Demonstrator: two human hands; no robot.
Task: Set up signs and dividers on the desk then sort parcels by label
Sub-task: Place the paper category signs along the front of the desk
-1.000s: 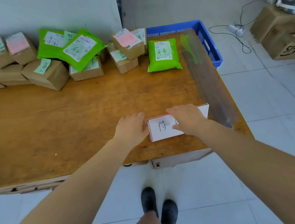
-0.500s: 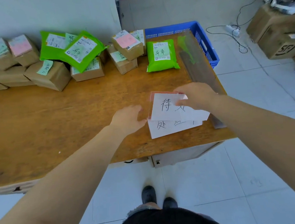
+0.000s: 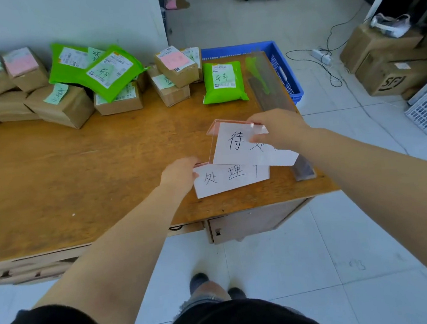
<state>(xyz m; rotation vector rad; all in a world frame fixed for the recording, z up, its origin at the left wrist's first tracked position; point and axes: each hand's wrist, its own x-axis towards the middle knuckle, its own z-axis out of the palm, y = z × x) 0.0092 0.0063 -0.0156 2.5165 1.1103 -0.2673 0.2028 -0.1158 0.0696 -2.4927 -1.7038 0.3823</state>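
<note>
The right hand (image 3: 279, 130) covers part of the handwritten characters on the upper sign (image 3: 239, 146), a clear holder with a white sheet that it pinches by the top edge and holds tilted above the near right part of the worktop (image 3: 78, 168). The left hand (image 3: 180, 176) grips the left edge of the lower sign (image 3: 230, 179), which lies flat with its top strip hidden under the raised one. Along the far edge sit brown boxes (image 3: 60, 105) and green mailers (image 3: 223, 82); their small labels are too blurred to read, and the leftmost boxes are cut off by the frame.
</note>
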